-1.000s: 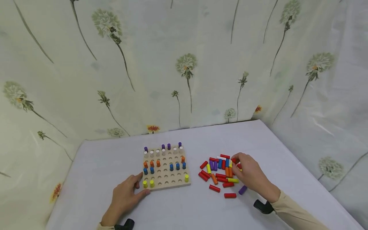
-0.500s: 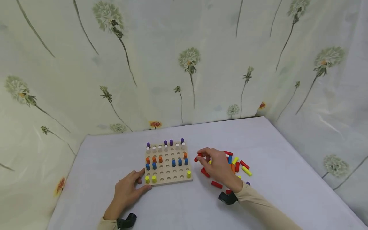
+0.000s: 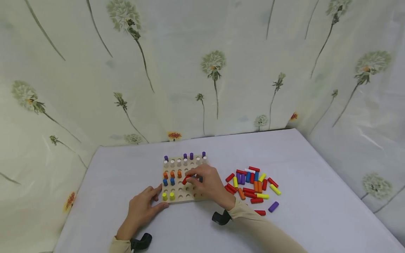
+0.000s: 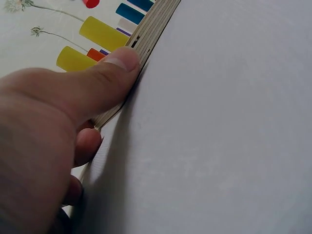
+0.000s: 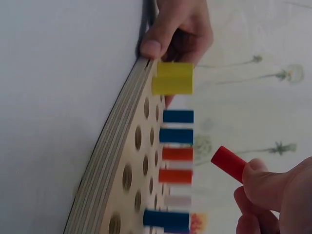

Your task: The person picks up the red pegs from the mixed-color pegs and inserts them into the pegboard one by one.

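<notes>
In the head view a wooden pegboard (image 3: 181, 200) lies left of the middle, with rows of purple, white, orange, blue and yellow pegs upright in its holes. My left hand (image 3: 143, 206) grips its front left corner; in the left wrist view the thumb (image 4: 105, 80) presses the layered front edge. Above the board, my right hand (image 3: 210, 184) pinches a red peg (image 5: 228, 162) between thumb and fingers. That peg is tilted and apart from the board in the right wrist view. The hand hides part of the board's right side in the head view.
Loose pegs lie in a pile right of the board, among them a red peg (image 3: 257, 201), a yellow peg (image 3: 275, 189) and a purple peg (image 3: 273, 206). A flower-printed curtain (image 3: 177, 88) stands behind the white table (image 3: 126, 161).
My right hand has taken a red peg from the pile and carried it left, over the board. The left hand has stayed at the board's corner. The head view has shifted slightly.
</notes>
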The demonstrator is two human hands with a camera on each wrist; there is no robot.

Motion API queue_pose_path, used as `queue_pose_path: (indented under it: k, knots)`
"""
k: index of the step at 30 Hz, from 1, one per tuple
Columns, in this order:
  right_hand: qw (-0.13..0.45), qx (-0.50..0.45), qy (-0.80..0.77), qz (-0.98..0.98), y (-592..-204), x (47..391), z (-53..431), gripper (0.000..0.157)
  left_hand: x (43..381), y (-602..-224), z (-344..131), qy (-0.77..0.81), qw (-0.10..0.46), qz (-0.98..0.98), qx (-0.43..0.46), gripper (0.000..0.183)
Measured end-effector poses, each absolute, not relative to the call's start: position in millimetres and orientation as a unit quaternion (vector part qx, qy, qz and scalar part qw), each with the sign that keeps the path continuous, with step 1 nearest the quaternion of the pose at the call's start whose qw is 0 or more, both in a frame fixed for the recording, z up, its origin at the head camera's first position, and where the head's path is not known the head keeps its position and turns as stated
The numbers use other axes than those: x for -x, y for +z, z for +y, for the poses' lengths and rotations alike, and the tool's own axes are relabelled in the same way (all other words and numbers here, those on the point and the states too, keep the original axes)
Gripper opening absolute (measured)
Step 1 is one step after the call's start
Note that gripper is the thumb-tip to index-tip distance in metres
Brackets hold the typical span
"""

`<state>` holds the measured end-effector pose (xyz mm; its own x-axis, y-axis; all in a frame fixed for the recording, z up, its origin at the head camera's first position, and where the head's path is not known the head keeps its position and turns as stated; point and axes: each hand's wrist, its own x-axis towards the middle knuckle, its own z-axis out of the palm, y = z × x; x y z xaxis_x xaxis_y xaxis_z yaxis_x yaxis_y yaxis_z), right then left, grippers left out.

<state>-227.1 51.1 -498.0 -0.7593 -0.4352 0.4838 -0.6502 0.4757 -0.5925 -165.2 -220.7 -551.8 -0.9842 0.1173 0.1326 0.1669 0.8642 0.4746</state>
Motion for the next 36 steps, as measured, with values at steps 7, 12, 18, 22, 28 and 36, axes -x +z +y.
queue_pose_path:
  k: [7,12,18,22,28,36]
  knots:
    - [0.143,-0.350,0.373,-0.847,-501,226,14,0.014,165,-550,-224,-0.257,0.052,-0.962,0.082,0.071]
    - [0.147,-0.364,0.355,-0.848,-506,226,-3,0.012,166,-549,-223,-0.259,0.052,-0.961,0.083,0.071]
    - [0.136,-0.371,0.361,-0.845,-515,228,-14,0.013,167,-550,-224,-0.268,0.055,-0.958,0.081,0.070]
    - [0.135,-0.367,0.357,-0.848,-521,230,-18,0.013,167,-550,-225,-0.273,0.055,-0.957,0.082,0.070]
    - [0.142,-0.364,0.338,-0.856,-522,233,-20,0.013,168,-551,-224,-0.268,0.054,-0.958,0.083,0.071]
    - [0.163,-0.376,0.278,-0.869,-521,233,-26,0.014,167,-552,-226,-0.270,0.060,-0.958,0.080,0.072]
